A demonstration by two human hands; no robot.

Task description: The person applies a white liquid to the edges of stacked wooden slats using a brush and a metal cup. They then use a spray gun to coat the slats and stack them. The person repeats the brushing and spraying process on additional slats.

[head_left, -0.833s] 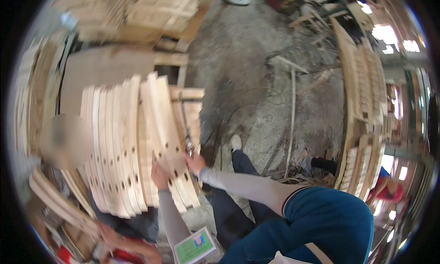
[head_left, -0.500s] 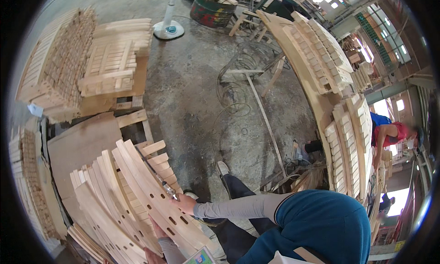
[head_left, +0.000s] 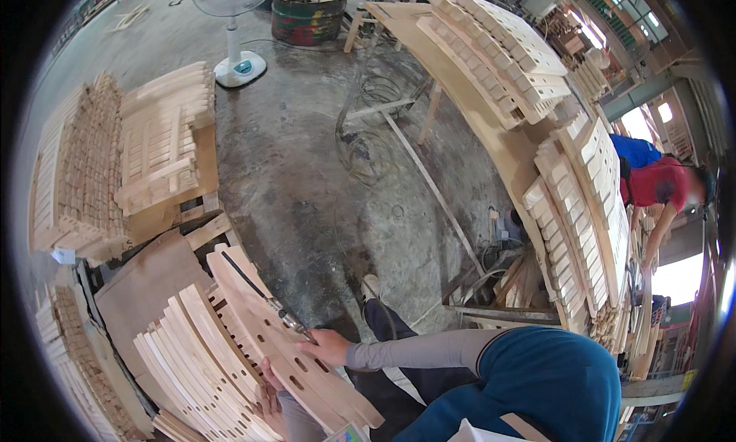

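A long pale wooden board with a row of slots (head_left: 277, 348) slants across the lower left. My left hand (head_left: 270, 402) is closed at the board's left edge; its fingers are partly hidden. My right hand (head_left: 328, 347) is wrapped around a slim metal tool (head_left: 290, 320) with a long black rod-like part lying along the board. I cannot make out the tool's working end. Beside the board, on its left, several curved slotted wooden rails (head_left: 188, 358) lie in a fanned row, next to my left hand.
Stacked wooden frames (head_left: 165, 135) stand at the far left, near a white floor fan (head_left: 239, 68). A metal drum (head_left: 307, 19) is at the back. Slatted wooden pieces (head_left: 567, 220) lie on a long bench at right, with a co-worker (head_left: 652, 183) beyond. Hoses (head_left: 368, 154) lie on the floor.
The slotted board has shifted right relative to the row of rails, and slats earlier visible along its right side are now hidden. My right hand still holds the tool over it. The view has turned slightly.
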